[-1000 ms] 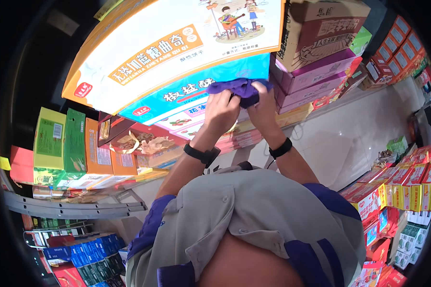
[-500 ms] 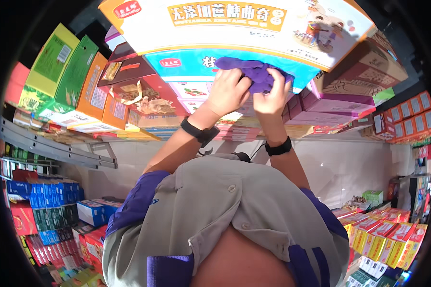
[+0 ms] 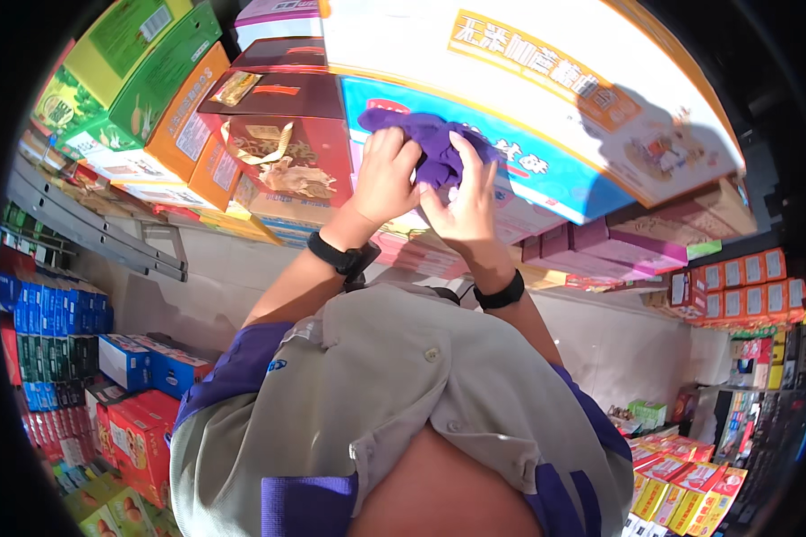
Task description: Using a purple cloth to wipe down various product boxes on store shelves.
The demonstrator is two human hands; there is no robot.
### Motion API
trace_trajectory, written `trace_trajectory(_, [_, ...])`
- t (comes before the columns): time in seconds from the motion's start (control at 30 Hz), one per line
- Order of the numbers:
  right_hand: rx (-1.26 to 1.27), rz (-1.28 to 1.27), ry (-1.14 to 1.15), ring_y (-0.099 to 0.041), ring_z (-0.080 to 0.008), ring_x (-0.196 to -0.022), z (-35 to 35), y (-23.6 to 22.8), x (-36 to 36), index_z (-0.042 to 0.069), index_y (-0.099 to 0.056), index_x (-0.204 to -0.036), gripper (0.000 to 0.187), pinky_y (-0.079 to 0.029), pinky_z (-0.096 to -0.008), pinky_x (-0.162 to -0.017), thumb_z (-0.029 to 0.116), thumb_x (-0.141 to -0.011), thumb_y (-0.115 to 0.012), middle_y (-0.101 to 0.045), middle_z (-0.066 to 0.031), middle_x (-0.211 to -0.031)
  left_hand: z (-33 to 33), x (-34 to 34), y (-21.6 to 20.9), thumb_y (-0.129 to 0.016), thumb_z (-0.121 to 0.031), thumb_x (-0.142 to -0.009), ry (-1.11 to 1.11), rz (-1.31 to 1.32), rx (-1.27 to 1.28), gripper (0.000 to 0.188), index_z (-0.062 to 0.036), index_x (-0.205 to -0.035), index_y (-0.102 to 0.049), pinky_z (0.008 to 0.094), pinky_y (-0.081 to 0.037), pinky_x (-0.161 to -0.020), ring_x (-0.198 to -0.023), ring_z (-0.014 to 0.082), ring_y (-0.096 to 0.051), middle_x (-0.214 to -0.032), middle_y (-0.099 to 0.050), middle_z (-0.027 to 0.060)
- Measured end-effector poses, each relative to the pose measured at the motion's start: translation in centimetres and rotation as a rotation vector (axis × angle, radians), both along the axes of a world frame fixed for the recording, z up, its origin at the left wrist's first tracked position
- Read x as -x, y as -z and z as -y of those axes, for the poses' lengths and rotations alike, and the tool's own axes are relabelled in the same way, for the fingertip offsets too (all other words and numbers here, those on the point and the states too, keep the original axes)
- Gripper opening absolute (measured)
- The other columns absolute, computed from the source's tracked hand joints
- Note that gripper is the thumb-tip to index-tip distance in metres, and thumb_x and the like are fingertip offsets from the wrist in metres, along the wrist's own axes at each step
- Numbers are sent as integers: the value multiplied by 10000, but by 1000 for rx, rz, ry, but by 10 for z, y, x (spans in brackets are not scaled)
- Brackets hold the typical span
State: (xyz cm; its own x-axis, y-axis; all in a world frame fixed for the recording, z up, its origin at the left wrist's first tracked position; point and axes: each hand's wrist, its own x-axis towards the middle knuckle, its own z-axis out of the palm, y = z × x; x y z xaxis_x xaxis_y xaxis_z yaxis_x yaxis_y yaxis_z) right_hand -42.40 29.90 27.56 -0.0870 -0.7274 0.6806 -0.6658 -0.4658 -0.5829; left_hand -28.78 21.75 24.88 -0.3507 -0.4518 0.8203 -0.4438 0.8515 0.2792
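A crumpled purple cloth [image 3: 437, 154] is bunched against the front of a blue box [image 3: 546, 179], at the upper middle. My left hand [image 3: 387, 174] is closed on the cloth's left part with curled fingers. My right hand [image 3: 464, 199] is at the cloth's right side, its thumb and fingers bent around the folds. The blue box lies beneath a large white box [image 3: 403, 45] with an orange edge, and the cloth covers part of its printing. Dark bands circle both of my wrists.
To the left stand a dark red gift box [image 3: 287, 125] with a ribbon handle, orange boxes [image 3: 188, 134] and green boxes [image 3: 152, 89]. Purple boxes [image 3: 618, 246] lie at right. A metal ladder [image 3: 90, 224] leans at far left. More stacked boxes flank the pale floor [image 3: 600, 349] behind me.
The view has turned, so the boxes sit tilted and the cloth appears further left on the blue box. My hands have moved with the cloth; my right fingers are more spread around it.
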Motion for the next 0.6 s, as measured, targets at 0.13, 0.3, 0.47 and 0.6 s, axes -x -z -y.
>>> trace_trajectory(0.13, [136, -196, 16, -503, -371, -1161, 23, -40, -24, 83, -562, -1309, 521, -416, -444, -997, 66, -807, -699, -524, -199, -1269, 12, -19, -34, -726, -114, -620, -82, -156, 36, 448, -22, -1007, -519, 476, -376, -821, -928, 378, -481, -1004, -492, 180])
trace_trajectory(0.3, [125, -335, 57, -535, -398, -880, 51, -27, -52, 209, -589, -1290, 568, -476, -471, -788, 138, -751, -756, -515, -220, -995, 32, -49, -10, -705, -66, -640, 2, -192, -46, 357, -2, -928, -503, 466, -426, -753, -880, 393, -501, -955, -487, 197])
trace_trajectory(0.47, [101, -341, 82, -564, -379, -1043, 64, 2, -76, 71, -620, -1168, 489, -487, -426, -897, 23, -698, -744, -566, -189, -1173, 48, -76, 17, -687, -31, -647, 136, -192, -139, 326, -6, -908, -493, 482, -452, -779, -916, 416, -505, -950, -482, 203])
trace_trajectory(0.6, [117, -310, 23, -578, -378, -1044, 76, -14, -100, 21, -610, -1157, 463, -485, -430, -913, 4, -712, -738, -569, -200, -1166, 64, -93, 9, -602, 54, -727, 415, -454, -370, 445, 7, -1152, -477, 373, -442, -944, -1122, 330, -531, -1174, -496, 188])
